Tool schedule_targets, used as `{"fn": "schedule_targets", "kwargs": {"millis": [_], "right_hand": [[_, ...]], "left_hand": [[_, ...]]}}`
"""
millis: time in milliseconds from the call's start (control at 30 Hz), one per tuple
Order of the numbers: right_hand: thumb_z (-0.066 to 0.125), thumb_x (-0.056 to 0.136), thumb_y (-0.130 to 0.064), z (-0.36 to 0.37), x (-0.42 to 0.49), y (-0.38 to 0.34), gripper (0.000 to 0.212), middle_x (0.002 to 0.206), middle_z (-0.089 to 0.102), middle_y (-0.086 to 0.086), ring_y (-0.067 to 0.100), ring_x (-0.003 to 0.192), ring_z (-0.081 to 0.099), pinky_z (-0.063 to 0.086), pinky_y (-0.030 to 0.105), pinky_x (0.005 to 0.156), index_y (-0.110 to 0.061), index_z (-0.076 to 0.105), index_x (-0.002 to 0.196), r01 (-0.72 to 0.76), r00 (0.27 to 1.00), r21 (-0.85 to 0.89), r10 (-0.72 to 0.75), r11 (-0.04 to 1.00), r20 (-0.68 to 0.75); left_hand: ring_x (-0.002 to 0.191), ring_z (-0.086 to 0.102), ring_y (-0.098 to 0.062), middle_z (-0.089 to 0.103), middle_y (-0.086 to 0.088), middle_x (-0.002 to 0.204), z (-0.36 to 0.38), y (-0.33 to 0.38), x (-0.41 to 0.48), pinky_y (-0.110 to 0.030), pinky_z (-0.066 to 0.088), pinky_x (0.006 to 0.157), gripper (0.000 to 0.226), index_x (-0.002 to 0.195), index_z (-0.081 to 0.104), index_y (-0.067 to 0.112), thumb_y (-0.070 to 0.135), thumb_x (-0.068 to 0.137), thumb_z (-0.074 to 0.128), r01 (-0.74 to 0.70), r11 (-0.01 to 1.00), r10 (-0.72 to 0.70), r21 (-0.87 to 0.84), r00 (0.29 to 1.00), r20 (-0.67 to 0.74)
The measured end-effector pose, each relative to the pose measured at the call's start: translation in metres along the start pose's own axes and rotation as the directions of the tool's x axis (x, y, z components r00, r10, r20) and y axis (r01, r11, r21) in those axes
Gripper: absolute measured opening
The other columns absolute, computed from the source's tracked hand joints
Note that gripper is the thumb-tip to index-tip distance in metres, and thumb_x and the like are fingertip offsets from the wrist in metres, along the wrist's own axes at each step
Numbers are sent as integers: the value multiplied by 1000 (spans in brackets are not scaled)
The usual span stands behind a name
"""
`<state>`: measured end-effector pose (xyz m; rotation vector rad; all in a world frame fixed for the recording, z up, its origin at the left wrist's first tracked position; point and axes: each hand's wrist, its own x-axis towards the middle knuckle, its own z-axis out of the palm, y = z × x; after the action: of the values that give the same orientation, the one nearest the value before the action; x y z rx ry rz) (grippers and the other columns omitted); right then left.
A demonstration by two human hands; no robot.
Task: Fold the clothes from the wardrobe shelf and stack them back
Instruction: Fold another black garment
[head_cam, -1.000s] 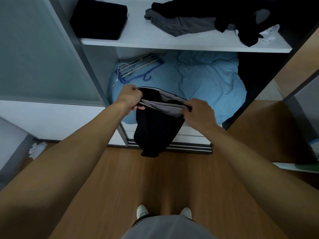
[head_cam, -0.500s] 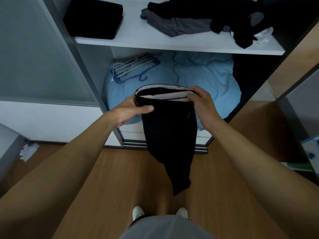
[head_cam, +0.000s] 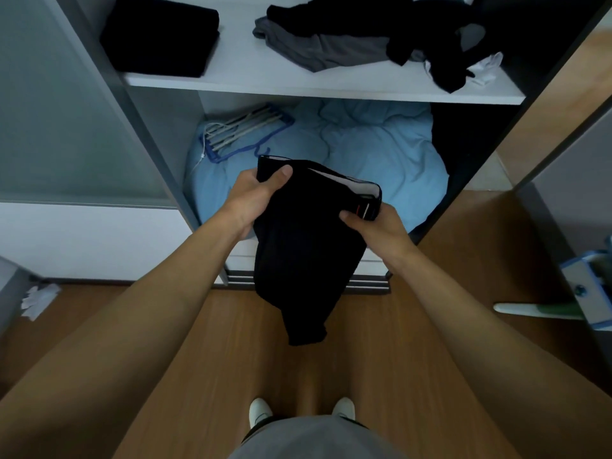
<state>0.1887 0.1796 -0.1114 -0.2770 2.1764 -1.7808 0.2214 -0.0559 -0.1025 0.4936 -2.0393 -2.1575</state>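
A black garment [head_cam: 298, 246] with a pale-lined waistband hangs in front of the wardrobe, its lower end dangling over the floor. My left hand [head_cam: 256, 190] grips the waistband's left corner, thumb on top. My right hand [head_cam: 374, 223] grips the right corner, which sits lower. On the white shelf [head_cam: 265, 77] above lie a folded black stack [head_cam: 162, 31] at the left and a loose heap of black, grey and white clothes [head_cam: 381, 38] at the right.
Under the shelf a light blue duvet [head_cam: 364, 150] fills the compartment, with a bundle of hangers [head_cam: 238, 130] on its left side. A frosted sliding door [head_cam: 59, 111] stands to the left, a wooden panel [head_cam: 546, 104] to the right. Crumpled white cloth [head_cam: 38, 299] lies on the wood floor.
The waistband has tilted, its right end dropping toward me as my right hand moved down and right. The hanging part swung and now dangles shorter.
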Motion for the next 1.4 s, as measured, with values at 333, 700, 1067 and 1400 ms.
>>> {"fn": "schedule_targets", "kwargs": {"millis": [333, 700, 1067, 1400], "right_hand": [[72, 89, -9, -4, 6, -10, 32, 111, 75, 6, 19, 105, 71, 56, 21, 81, -9, 67, 120, -3, 999, 343, -12, 939, 40], [71, 91, -26, -19, 6, -37, 30, 104, 75, 14, 24, 95, 72, 58, 31, 87, -2, 71, 110, -101, 987, 222, 69, 970, 148], [65, 93, -41, -21, 0, -36, 35, 112, 74, 8, 24, 102, 70, 57, 35, 89, -15, 76, 114, -251, 955, 385, 162, 888, 249], [73, 89, -34, -48, -5, 0, 33, 123, 71, 6, 20, 117, 66, 55, 26, 92, -20, 73, 119, -340, 874, 149, 253, 929, 415]], "left_hand": [[99, 72, -11, 77, 9, 103, -10, 2, -3, -22, 57, 84, 33, 113, 69, 23, 25, 82, 81, -49, 991, 45, 121, 998, 36], [96, 74, -17, 78, -1, 101, -10, -2, -10, -21, 57, 74, 20, 103, 74, 21, 32, 87, 76, 118, 992, -124, 47, 980, 154], [118, 65, -13, 70, 2, 126, -17, -20, -18, -27, 50, 98, 61, 123, 65, 27, 59, 73, 79, 276, 961, -265, 17, 898, 351], [98, 74, -22, 77, -7, 105, 12, -22, -15, -28, 58, 77, 21, 95, 80, 20, 37, 85, 74, 221, 964, -191, -150, 963, 192]]}}
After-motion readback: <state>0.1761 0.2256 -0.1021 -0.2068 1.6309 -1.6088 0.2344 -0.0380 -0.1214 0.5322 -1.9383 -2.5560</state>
